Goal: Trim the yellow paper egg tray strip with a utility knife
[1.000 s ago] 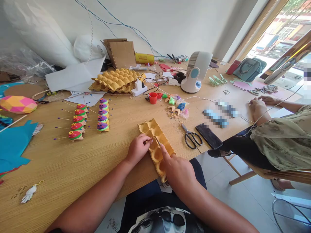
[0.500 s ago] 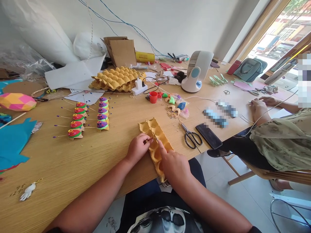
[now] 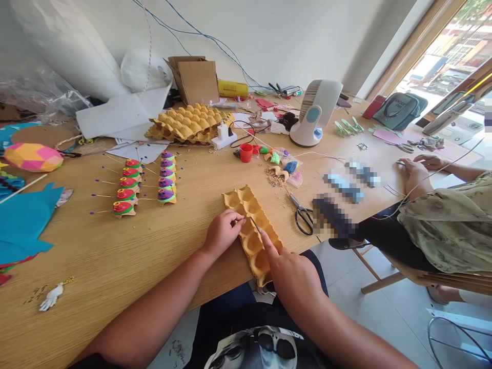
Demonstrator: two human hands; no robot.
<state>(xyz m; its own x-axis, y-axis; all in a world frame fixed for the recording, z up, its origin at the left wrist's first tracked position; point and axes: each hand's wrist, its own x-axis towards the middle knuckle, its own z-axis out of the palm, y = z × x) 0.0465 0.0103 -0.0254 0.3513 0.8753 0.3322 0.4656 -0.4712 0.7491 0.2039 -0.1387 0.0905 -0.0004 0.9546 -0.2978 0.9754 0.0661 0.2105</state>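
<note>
A strip of yellow egg carton (image 3: 251, 237), cups facing up, lies across the table's front edge before me. My left hand (image 3: 225, 230) is closed at its left side, thumb and finger pinching the ridge between the cups. My right hand (image 3: 294, 274) grips a thin, dark craft knife (image 3: 255, 224), index finger stretched along it. The knife's tip points at the ridge just right of my left fingertips; whether it touches the carton I cannot tell. Its handle is hidden in my palm. Black-handled scissors (image 3: 303, 218) lie to the right of the carton.
Painted carton pieces with pins (image 3: 125, 207) stand in two rows at left. Stacked egg trays (image 3: 184, 123), a power strip (image 3: 224, 141), a red cup (image 3: 246, 152) and a white fan (image 3: 315, 113) sit farther back. Another person's hands (image 3: 417, 171) work at right.
My right hand has drawn the knife back a little, toward me and to the right. My left hand keeps its pinch on the carton. The view has shifted slightly.
</note>
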